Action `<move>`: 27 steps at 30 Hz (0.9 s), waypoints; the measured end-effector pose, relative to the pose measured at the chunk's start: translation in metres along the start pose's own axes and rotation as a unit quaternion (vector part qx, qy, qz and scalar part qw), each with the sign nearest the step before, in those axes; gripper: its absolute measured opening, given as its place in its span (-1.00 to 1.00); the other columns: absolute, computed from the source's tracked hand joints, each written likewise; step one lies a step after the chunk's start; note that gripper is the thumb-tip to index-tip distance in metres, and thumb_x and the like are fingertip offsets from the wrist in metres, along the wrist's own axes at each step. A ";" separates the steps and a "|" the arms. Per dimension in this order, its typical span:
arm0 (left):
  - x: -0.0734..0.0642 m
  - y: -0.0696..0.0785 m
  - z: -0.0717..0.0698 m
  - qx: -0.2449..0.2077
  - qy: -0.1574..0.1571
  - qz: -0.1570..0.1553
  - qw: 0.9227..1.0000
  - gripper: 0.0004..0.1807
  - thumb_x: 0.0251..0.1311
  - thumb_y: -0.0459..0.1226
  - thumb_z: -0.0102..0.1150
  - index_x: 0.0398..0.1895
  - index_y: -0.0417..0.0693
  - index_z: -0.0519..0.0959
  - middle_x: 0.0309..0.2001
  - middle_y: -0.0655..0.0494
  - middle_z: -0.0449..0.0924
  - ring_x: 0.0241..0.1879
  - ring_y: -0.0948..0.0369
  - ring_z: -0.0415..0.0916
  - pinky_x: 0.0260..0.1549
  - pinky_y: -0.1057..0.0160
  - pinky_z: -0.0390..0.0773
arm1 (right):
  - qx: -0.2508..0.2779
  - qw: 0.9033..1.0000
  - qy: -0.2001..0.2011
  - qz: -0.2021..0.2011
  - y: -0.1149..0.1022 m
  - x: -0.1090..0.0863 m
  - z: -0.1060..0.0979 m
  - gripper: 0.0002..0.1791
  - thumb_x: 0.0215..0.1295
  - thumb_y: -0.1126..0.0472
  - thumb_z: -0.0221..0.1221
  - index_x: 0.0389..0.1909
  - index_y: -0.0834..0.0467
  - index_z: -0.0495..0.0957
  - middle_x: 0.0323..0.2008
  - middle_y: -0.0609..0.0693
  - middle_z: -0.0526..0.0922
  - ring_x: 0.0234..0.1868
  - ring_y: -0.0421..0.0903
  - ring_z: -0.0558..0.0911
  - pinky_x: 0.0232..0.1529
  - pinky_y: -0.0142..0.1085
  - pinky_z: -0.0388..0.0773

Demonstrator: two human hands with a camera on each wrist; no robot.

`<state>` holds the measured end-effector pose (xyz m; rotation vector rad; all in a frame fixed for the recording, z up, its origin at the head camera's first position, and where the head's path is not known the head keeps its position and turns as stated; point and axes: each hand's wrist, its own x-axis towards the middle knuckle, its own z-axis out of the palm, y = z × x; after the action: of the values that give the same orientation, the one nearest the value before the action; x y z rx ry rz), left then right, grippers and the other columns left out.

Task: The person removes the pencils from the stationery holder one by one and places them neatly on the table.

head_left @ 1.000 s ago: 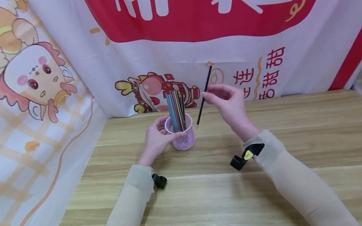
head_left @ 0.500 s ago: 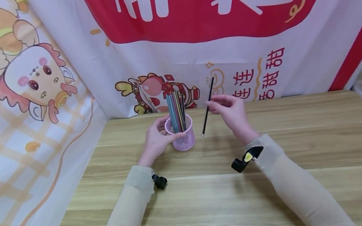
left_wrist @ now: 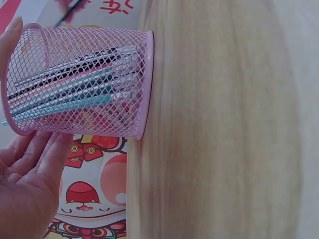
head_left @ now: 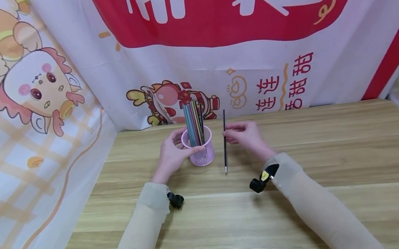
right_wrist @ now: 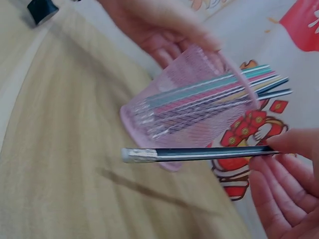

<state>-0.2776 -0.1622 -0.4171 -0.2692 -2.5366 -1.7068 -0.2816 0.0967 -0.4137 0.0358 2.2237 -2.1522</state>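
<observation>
A pink mesh pencil cup stands on the wooden table with several pencils upright in it, teal, red, yellow and black ones among them. My left hand grips the cup near its rim, thumb across the front and fingers behind. Just right of the cup, my right hand pinches a black pencil between thumb and fingers. Its white eraser end points down, apart from the cup. In the left wrist view, metal-banded eraser ends sit at the bottom of the cup.
The wooden table spreads out in front and to both sides. A printed white and red cloth hangs behind its back edge, and another patterned cloth runs along the left side.
My right hand has come down with the black pencil, whose eraser end is now lower and nearer the front. The pencil stands more upright. My left hand and the cup have stayed put.
</observation>
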 end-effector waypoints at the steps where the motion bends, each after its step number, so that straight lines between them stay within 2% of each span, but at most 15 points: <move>1: 0.000 0.000 0.000 0.001 0.000 0.000 1.000 0.09 -0.34 0.06 0.74 0.38 0.00 0.43 0.22 0.05 0.53 0.14 0.12 0.52 0.17 0.23 0.57 | -0.009 1.000 -0.002 0.011 0.003 0.001 0.002 -0.64 0.28 0.31 0.38 0.07 0.32 0.64 -0.13 0.22 0.74 -0.29 -0.04 0.75 -0.10 -0.17 0.75; 4: 0.000 0.000 0.000 0.001 -0.001 -0.001 1.000 0.11 -0.33 0.07 0.73 0.39 -0.01 0.42 0.23 0.05 0.52 0.15 0.12 0.51 0.18 0.21 0.57 | -0.028 0.999 -0.010 0.038 0.010 0.002 0.006 -0.65 0.27 0.28 0.40 0.04 0.29 0.66 -0.15 0.17 0.75 -0.29 -0.04 0.75 -0.06 -0.12 0.74; 8: 0.000 0.000 0.000 -0.002 -0.004 -0.003 1.000 0.11 -0.32 0.06 0.73 0.41 -0.03 0.41 0.25 0.02 0.51 0.18 0.08 0.50 0.22 0.12 0.55 | -0.030 0.998 -0.015 0.059 0.017 0.005 0.011 -0.66 0.25 0.31 0.40 0.03 0.32 0.66 -0.19 0.19 0.76 -0.34 -0.06 0.75 -0.07 -0.10 0.75; 16: 0.000 0.000 -0.001 -0.008 -0.004 -0.001 1.000 0.13 -0.34 0.05 0.74 0.41 -0.04 0.40 0.24 0.02 0.51 0.17 0.08 0.50 0.23 0.08 0.55 | -0.029 0.995 -0.011 0.099 0.020 0.006 0.016 -0.66 0.21 0.40 0.40 0.00 0.38 0.64 -0.24 0.23 0.74 -0.40 -0.07 0.73 -0.28 -0.27 0.77; 27: 0.000 -0.001 -0.001 -0.004 -0.004 -0.005 1.000 0.13 -0.37 0.08 0.74 0.40 0.02 0.42 0.23 0.06 0.52 0.16 0.10 0.51 0.23 0.08 0.55 | -0.093 0.989 0.019 0.114 0.024 0.009 0.022 -0.69 0.20 0.37 0.41 -0.03 0.31 0.68 -0.31 0.15 0.75 -0.40 -0.07 0.74 -0.34 -0.32 0.76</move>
<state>-0.2777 -0.1637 -0.4176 -0.2643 -2.5404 -1.7239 -0.2889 0.0753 -0.4389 0.3099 2.3019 -1.8368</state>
